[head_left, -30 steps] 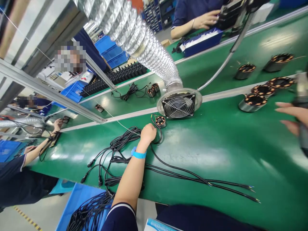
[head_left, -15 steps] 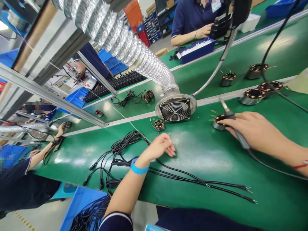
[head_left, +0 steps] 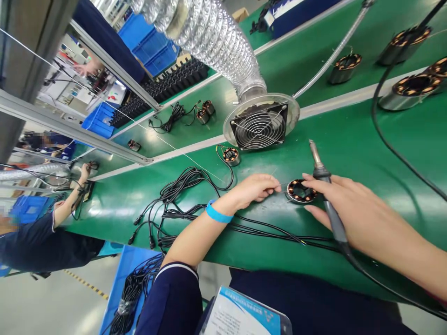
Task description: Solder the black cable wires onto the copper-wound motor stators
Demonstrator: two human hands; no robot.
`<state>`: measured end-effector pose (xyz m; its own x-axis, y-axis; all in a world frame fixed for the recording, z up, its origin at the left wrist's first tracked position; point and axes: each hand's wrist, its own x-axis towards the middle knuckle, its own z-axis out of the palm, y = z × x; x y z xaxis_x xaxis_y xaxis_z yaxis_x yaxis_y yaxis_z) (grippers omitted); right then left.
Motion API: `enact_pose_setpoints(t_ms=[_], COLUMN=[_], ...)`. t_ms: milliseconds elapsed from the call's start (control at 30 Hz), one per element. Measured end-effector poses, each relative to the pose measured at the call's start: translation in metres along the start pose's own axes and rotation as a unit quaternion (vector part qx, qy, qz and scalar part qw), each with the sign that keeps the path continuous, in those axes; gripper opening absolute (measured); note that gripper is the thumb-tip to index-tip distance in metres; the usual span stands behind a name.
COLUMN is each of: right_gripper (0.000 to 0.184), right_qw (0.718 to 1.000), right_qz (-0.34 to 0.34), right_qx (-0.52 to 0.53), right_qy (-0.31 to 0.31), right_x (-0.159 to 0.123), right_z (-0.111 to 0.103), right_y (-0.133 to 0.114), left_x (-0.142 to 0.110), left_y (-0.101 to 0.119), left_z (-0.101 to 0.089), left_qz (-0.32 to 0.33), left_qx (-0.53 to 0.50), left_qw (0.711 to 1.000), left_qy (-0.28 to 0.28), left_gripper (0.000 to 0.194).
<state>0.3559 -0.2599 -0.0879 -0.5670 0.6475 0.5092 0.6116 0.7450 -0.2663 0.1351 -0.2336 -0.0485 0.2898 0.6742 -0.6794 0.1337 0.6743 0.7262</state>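
Note:
My right hand (head_left: 352,204) is closed on a soldering iron (head_left: 330,200), its metal tip pointing up and away. The thumb and fingers of that hand also reach the near stator (head_left: 301,190), a metal ring with copper coils lying on the bench. At the stator's left side my left hand (head_left: 258,188) is closed in a pinch, where thin wire leads meet the fingertips. Several black cables (head_left: 188,181) lie beside and under my left forearm, their stripped ends to the right. Another stator (head_left: 231,156), with a black cable at it, sits just beyond my left hand.
A fume extractor fan (head_left: 259,128) on a silver foil duct (head_left: 223,42) hangs over the bench (head_left: 115,204). More stators (head_left: 345,68) stand at the back right. A blue bin (head_left: 118,279) of cables is below left. Another person's arm (head_left: 71,200) works at the far left.
My right hand has brought the stator left and nearer, still holding the soldering iron. My left hand has moved right and closed at the stator's leads. The head view has tilted down.

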Motion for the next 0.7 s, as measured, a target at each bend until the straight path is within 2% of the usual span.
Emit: enact_pose_setpoints(t_ms=[100, 200, 333, 400, 500, 567, 633, 700], right_gripper=[0.034, 0.032, 0.031, 0.029, 0.028, 0.028, 0.028, 0.029], right_qw=[0.999, 0.998, 0.998, 0.998, 0.998, 0.998, 0.998, 0.997], right_qz=[0.030, 0.037, 0.045, 0.045, 0.044, 0.043, 0.043, 0.050], right_qx=[0.036, 0.046, 0.041, 0.038, 0.039, 0.045, 0.051, 0.056], right_qy=[-0.008, -0.004, -0.003, 0.005, 0.013, 0.013, 0.012, 0.004], right_x=[-0.004, -0.005, -0.006, -0.006, -0.005, -0.004, -0.004, -0.005], right_z=[0.016, 0.025, 0.024, 0.023, 0.024, 0.025, 0.026, 0.026], right_y=[-0.001, -0.001, 0.000, 0.000, -0.001, -0.001, -0.001, -0.001], left_x=[0.005, 0.011, 0.007, 0.001, -0.008, -0.009, -0.007, -0.004], left_y=[-0.002, -0.005, -0.009, -0.013, -0.018, -0.020, -0.020, -0.018], left_z=[0.000, 0.002, 0.003, 0.000, -0.005, -0.005, -0.002, 0.004], left_qz=[0.013, 0.060, 0.114, 0.120, 0.127, 0.158, 0.186, 0.175], left_qx=[-0.050, -0.061, 0.000, 0.047, 0.097, 0.108, 0.101, 0.076], left_qw=[0.997, 0.994, 0.993, 0.992, 0.987, 0.981, 0.977, 0.982], left_qy=[-0.050, -0.074, -0.031, -0.009, -0.007, 0.006, 0.010, -0.014], left_gripper=[0.019, 0.016, 0.020, 0.021, 0.023, 0.019, 0.015, 0.016])
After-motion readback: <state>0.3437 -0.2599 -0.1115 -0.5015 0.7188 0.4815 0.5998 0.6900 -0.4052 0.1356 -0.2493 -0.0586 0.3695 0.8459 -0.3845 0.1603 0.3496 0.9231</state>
